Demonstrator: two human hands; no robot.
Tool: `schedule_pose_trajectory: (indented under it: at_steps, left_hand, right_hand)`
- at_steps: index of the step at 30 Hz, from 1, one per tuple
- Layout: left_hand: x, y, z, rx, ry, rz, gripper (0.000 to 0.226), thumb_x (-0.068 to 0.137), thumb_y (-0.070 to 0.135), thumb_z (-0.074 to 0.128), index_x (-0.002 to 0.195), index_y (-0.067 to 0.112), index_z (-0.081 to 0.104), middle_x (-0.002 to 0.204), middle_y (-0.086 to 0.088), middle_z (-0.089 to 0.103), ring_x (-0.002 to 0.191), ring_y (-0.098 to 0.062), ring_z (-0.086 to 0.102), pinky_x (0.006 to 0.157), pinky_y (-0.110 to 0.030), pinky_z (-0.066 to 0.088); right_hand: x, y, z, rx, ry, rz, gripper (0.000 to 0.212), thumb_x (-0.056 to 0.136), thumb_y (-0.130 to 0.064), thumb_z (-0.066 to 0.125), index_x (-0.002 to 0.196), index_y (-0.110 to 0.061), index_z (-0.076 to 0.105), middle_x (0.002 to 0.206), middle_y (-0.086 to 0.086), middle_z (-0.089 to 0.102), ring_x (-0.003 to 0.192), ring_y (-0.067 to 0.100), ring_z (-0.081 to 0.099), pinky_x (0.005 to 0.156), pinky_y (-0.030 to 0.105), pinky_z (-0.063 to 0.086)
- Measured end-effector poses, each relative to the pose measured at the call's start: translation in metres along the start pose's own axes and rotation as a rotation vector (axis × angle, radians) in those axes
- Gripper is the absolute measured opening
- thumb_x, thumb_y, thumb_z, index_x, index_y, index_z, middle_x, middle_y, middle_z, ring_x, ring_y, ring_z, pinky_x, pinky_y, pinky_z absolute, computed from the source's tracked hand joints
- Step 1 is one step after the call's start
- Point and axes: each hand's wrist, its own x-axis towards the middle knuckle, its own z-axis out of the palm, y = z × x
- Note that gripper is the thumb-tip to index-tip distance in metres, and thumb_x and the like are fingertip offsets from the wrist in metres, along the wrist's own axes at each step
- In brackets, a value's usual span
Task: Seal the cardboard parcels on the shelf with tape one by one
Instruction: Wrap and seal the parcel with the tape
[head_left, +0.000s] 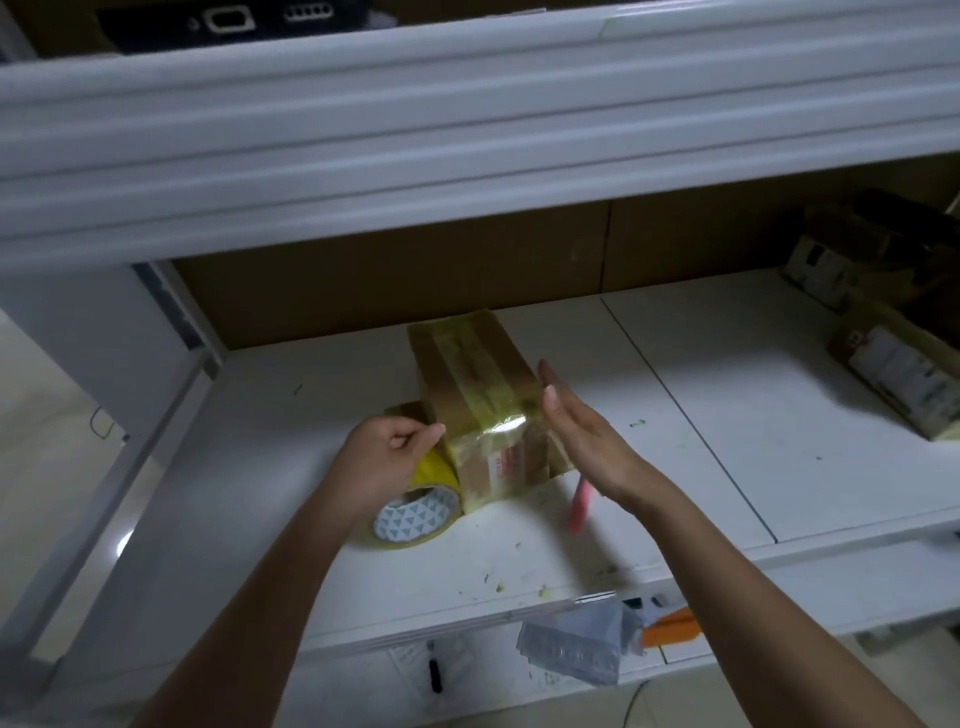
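A small cardboard parcel (475, 384) lies on the white shelf (727, 415), wrapped lengthwise in yellowish clear tape. A roll of yellow tape (418, 512) sits against its near left corner. My left hand (387, 457) pinches the tape at the parcel's left edge, fingers curled, just above the roll. With its fingers straight, my right hand (582, 436) lies flat against the parcel's right side. A pink pen-like tool (579, 506) lies on the shelf under my right wrist, partly hidden.
More cardboard parcels (904, 374) with labels stand at the shelf's right end. The upper shelf's white beam (467, 145) overhangs close above. Below the shelf edge lie a grey plastic bag (576, 644) and an orange item (670, 626).
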Motion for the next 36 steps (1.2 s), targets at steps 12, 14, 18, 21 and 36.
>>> schedule_pose_trajectory:
  at_steps: [12,14,18,21,36]
  left_hand:
    - [-0.013,-0.018,-0.022,-0.278,-0.202,-0.084,0.013,0.094,0.030,0.061,0.101,0.025,0.071,0.102,-0.003,0.071,0.096,-0.021,0.067,0.078,-0.031,0.055]
    - [-0.021,-0.025,-0.024,-0.327,-0.208,-0.076,0.027,0.085,0.041,0.061,0.104,0.025,0.069,0.105,-0.005,0.069,0.100,-0.026,0.066,0.077,-0.033,0.055]
    - [-0.020,-0.028,-0.028,-0.339,-0.195,-0.045,0.028,0.082,0.046,0.063,0.101,0.026,0.069,0.091,-0.004,0.073,0.084,-0.023,0.071,0.064,-0.030,0.056]
    - [-0.020,-0.032,-0.027,-0.208,-0.162,-0.011,0.012,0.088,0.031,0.069,0.093,0.020,0.069,0.074,-0.004,0.073,0.062,-0.016,0.069,0.054,-0.024,0.052]
    - [-0.026,-0.035,-0.034,-0.304,-0.113,-0.076,0.018,0.093,0.025,0.063,0.096,0.009,0.072,0.088,-0.005,0.076,0.080,-0.025,0.073,0.071,-0.032,0.057]
  right_hand:
    - [0.000,-0.001,0.048,-0.544,0.282,-0.467,0.059,0.094,-0.061,0.033,0.126,-0.019,0.060,0.135,-0.005,0.056,0.133,0.007,0.041,0.121,0.029,0.009]
    - [0.003,0.000,0.052,-0.561,0.341,-0.470,0.056,0.093,-0.062,0.036,0.117,-0.019,0.062,0.124,-0.005,0.060,0.123,0.009,0.048,0.120,0.035,0.018]
    - [0.009,0.003,0.060,-0.596,0.391,-0.455,0.052,0.089,-0.066,0.045,0.104,-0.018,0.059,0.110,-0.004,0.060,0.112,0.012,0.052,0.116,0.046,0.025]
    - [0.012,0.006,0.062,-0.607,0.385,-0.433,0.056,0.085,-0.071,0.048,0.104,-0.019,0.057,0.110,-0.005,0.057,0.111,0.011,0.051,0.118,0.044,0.022]
    - [-0.011,0.035,0.006,-0.298,0.628,-0.344,0.044,0.088,0.006,0.050,0.122,-0.019,0.065,0.109,-0.005,0.056,0.108,0.017,0.053,0.082,0.012,0.039]
